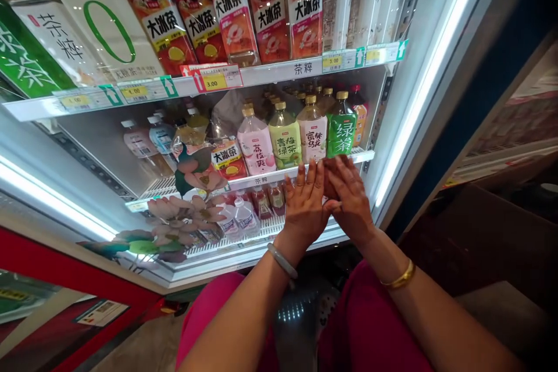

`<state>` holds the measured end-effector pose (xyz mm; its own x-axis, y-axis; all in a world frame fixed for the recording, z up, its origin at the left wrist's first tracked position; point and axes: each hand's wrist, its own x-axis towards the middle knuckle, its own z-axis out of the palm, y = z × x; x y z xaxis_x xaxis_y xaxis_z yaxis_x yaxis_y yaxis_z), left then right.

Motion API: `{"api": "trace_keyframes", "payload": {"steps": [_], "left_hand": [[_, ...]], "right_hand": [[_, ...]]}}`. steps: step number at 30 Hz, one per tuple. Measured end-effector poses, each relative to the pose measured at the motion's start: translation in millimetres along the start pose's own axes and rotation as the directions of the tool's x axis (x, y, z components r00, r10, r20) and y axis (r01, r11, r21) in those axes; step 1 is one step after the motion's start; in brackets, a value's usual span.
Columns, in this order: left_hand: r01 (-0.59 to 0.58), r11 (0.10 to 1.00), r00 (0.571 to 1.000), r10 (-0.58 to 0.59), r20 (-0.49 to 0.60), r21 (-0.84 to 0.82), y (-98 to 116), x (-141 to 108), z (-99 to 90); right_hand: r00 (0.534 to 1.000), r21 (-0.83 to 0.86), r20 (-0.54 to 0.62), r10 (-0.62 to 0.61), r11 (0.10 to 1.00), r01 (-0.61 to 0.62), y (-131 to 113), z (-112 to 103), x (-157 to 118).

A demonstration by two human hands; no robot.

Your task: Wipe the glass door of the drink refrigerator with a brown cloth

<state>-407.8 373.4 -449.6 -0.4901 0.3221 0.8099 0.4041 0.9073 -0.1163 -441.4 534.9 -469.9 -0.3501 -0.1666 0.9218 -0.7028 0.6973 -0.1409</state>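
My left hand, with a pale bangle on the wrist, reaches toward the middle shelf with its fingers stretched out. Close beside it is my right hand, a gold bracelet on that wrist, its fingers also extended and the two thumbs nearly meeting. A dark brown patch shows between the hands; I cannot tell what it is. Just beyond my fingertips stand a green tea bottle, a pale pink bottle and a yellow-green bottle. Further left is a pink bottle. Whether my hands touch anything is unclear.
Larger drink bottles line the upper shelf, which carries price tags. Small clear bottles stand on the bottom rack. Flower decorations overlap the cooler's lower left. A lit frame edges the right side.
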Motion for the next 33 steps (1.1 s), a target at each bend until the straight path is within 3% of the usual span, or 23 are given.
{"api": "trace_keyframes", "payload": {"steps": [3, 6, 9, 13, 15, 17, 20, 22, 23, 26, 29, 31, 33], "left_hand": [[-0.009, 1.000, 1.000, 0.010, -0.020, 0.023, -11.2, -4.4, -5.7], [-0.021, 0.999, 1.000, 0.020, 0.022, 0.046, -17.4, -10.3, -8.4], [-0.006, 0.999, 0.998, 0.003, 0.057, 0.052, -18.6, -15.4, -9.6], [0.013, 1.000, 0.996, -0.015, 0.091, 0.023, -25.5, -22.5, -14.4], [0.014, 1.000, 0.995, -0.015, 0.099, 0.007, -32.7, -26.6, -18.3], [0.021, 1.000, 0.996, -0.022, 0.091, 0.010, -39.8, -29.9, -22.5], [0.040, 0.999, 0.997, -0.042, 0.071, 0.027, -47.1, -32.3, -28.4], [0.054, 0.998, 0.996, -0.055, 0.064, 0.026, -50.1, -32.6, -31.3], [0.059, 0.998, 0.996, -0.061, 0.062, 0.021, -51.5, -32.8, -32.2], [0.074, 0.997, 0.996, -0.074, 0.047, 0.000, -56.5, -34.4, -33.9], [0.084, 0.996, 0.996, -0.084, 0.043, 0.003, -62.6, -37.2, -36.4], [0.089, 0.996, 0.994, -0.090, 0.058, 0.019, -66.2, -38.6, -39.3], [0.089, 0.995, 0.993, -0.091, 0.076, 0.035, -69.4, -39.6, -42.6]], "right_hand": [[0.993, 0.031, 0.084, -0.080, 0.997, 0.077, 1.6, -5.0, -5.7], [0.997, -0.009, -0.055, 0.046, 0.999, -0.047, 10.8, -11.1, -0.9], [0.980, -0.008, -0.139, 0.142, 0.989, -0.145, -1.9, -3.8, 8.9], [1.000, 0.013, 0.005, 0.016, 1.000, -0.016, -31.5, 12.0, 9.4], [0.993, 0.035, 0.071, -0.091, 0.995, 0.089, -29.0, 10.7, 5.7], [0.991, 0.042, 0.069, -0.116, 0.993, 0.113, -15.3, 3.9, 4.4], [0.992, 0.013, -0.107, 0.061, 0.998, -0.060, -1.7, -2.0, 11.1], [0.964, 0.016, -0.198, 0.178, 0.984, -0.179, -11.8, 3.8, 17.2], [0.963, 0.016, -0.191, 0.190, 0.982, -0.191, -22.0, 9.2, 18.7], [1.000, 0.002, -0.014, 0.027, 1.000, -0.027, -52.7, 25.4, 15.2], [0.957, 0.016, 0.181, -0.225, 0.974, 0.226, -54.6, 26.3, 8.0], [0.959, 0.002, 0.163, -0.232, 0.972, 0.235, -41.6, 18.0, 9.8], [0.992, -0.003, 0.030, -0.125, 0.992, 0.126, -31.4, 10.4, 18.9]]}}
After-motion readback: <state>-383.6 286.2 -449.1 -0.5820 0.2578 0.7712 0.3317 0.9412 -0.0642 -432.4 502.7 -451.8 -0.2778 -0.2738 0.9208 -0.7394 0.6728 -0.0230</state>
